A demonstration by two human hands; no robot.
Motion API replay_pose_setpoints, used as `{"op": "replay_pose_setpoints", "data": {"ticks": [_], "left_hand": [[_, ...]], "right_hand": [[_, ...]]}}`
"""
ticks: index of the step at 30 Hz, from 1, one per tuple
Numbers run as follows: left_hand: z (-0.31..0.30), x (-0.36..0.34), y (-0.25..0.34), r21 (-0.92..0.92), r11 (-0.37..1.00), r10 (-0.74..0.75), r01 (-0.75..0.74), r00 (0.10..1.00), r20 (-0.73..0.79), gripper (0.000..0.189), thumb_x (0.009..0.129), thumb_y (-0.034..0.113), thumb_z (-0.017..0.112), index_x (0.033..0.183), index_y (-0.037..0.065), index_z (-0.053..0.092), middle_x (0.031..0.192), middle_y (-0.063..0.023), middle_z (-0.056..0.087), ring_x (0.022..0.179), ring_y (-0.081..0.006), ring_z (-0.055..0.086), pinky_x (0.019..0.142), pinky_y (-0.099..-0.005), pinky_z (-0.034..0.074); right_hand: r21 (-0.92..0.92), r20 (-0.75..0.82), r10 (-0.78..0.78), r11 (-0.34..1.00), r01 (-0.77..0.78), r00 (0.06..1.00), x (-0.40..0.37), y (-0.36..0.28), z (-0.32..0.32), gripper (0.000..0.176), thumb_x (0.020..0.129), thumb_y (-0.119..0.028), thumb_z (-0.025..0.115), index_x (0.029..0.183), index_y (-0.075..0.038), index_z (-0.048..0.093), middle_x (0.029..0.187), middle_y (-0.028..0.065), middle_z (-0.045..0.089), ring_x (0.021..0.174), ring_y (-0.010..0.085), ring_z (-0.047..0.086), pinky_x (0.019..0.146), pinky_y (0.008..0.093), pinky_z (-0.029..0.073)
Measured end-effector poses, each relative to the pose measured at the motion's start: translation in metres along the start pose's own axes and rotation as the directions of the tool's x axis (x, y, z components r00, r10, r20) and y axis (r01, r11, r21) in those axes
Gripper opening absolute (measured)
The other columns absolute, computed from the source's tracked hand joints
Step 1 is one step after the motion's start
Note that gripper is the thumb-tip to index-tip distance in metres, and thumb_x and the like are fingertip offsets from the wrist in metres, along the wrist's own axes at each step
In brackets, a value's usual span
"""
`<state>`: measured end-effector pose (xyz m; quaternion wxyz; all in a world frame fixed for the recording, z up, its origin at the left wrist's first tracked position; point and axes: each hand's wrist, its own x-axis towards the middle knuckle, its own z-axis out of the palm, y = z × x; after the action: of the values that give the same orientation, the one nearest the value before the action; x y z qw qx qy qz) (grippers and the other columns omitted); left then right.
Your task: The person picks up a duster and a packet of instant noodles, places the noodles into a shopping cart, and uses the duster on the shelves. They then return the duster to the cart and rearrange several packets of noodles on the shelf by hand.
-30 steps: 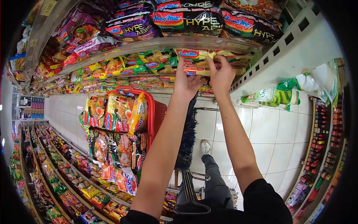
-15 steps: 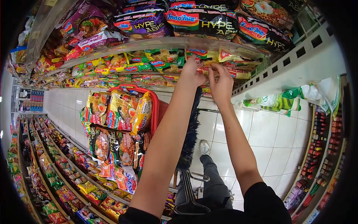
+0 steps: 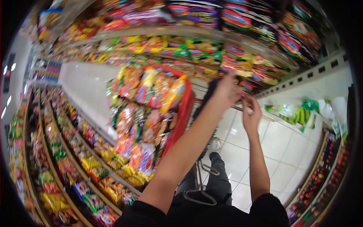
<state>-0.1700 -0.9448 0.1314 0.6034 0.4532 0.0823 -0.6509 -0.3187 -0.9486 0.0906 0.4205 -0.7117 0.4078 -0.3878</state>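
My left hand [image 3: 227, 91] reaches to the front of a lower shelf, beside packets of instant noodles [image 3: 231, 62]. Its fingers are blurred and partly turned away, so what they hold, if anything, does not show. Just below and to the right is my right hand [image 3: 252, 115], its thumb and fingertips drawn together close to the left hand. Anything between those fingertips is too small and blurred to name. A dark fluffy duster [image 3: 206, 101] lies alongside and partly behind my left forearm.
A red-rimmed basket or cart [image 3: 185, 108] piled with noodle packs [image 3: 141, 113] stands left of my arms. A bent metal rod with a loop [image 3: 200, 196] hangs before my body. The white perforated shelf upright [image 3: 302, 78] is on the right. Stocked shelves [image 3: 90, 166] line the lower left.
The view has turned and blurred. Both hands have moved down and out from the lower shelf's packets to its front edge, and they are now closer together.
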Motion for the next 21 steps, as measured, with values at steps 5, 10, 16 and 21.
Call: {"op": "replay_pose_setpoints", "data": {"ticks": [5, 10, 16, 21], "left_hand": [[0.018, -0.108, 0.005, 0.264, 0.962, 0.024, -0.067, 0.986, 0.165, 0.062, 0.085, 0.045, 0.052, 0.134, 0.011, 0.036, 0.126, -0.0196, 0.047, 0.101, -0.0286, 0.057, 0.088, -0.0332, 0.042], [-0.003, -0.234, 0.024, 0.327, 0.921, 0.099, -0.209, 0.941, 0.323, 0.053, 0.089, 0.034, 0.051, 0.133, 0.008, 0.038, 0.121, -0.0179, 0.052, 0.094, -0.0240, 0.062, 0.080, -0.0299, 0.048], [-0.129, -0.346, -0.003, 0.637, 0.636, 0.385, -0.436, 0.894, 0.228, 0.042, 0.092, 0.018, 0.050, 0.131, 0.005, 0.040, 0.112, -0.0134, 0.059, 0.092, -0.0177, 0.062, 0.075, -0.0267, 0.050], [-0.268, -0.434, -0.018, 0.665, 0.655, 0.475, -0.359, 0.880, 0.006, 0.040, 0.091, 0.019, 0.052, 0.128, 0.007, 0.044, 0.110, -0.0116, 0.060, 0.093, -0.0182, 0.061, 0.075, -0.0288, 0.049]], "right_hand": [[-0.082, 0.129, 0.330, 0.943, -0.322, 0.935, -0.089, 0.033, -0.058, 0.018, 0.087, -0.014, 0.057, 0.099, 0.000, 0.058, 0.077, 0.0071, 0.060, 0.072, 0.0122, 0.058, 0.067, 0.0267, 0.048], [-0.288, 0.088, 0.484, 0.849, -0.443, 0.871, -0.187, 0.098, -0.113, 0.016, 0.088, -0.016, 0.055, 0.093, -0.001, 0.058, 0.068, 0.0069, 0.059, 0.063, 0.0111, 0.056, 0.059, 0.0256, 0.046], [-0.577, 0.109, 0.537, 0.720, -0.387, 0.837, -0.311, 0.070, -0.122, 0.016, 0.083, -0.016, 0.057, 0.090, -0.002, 0.061, 0.067, 0.0098, 0.063, 0.060, 0.0170, 0.062, 0.056, 0.0287, 0.047], [-0.464, 0.193, 0.635, 0.731, -0.501, 0.748, -0.391, 0.004, -0.071, 0.026, 0.080, -0.026, 0.062, 0.091, -0.003, 0.063, 0.077, 0.0161, 0.065, 0.072, 0.0258, 0.065, 0.064, 0.0357, 0.050]]}}
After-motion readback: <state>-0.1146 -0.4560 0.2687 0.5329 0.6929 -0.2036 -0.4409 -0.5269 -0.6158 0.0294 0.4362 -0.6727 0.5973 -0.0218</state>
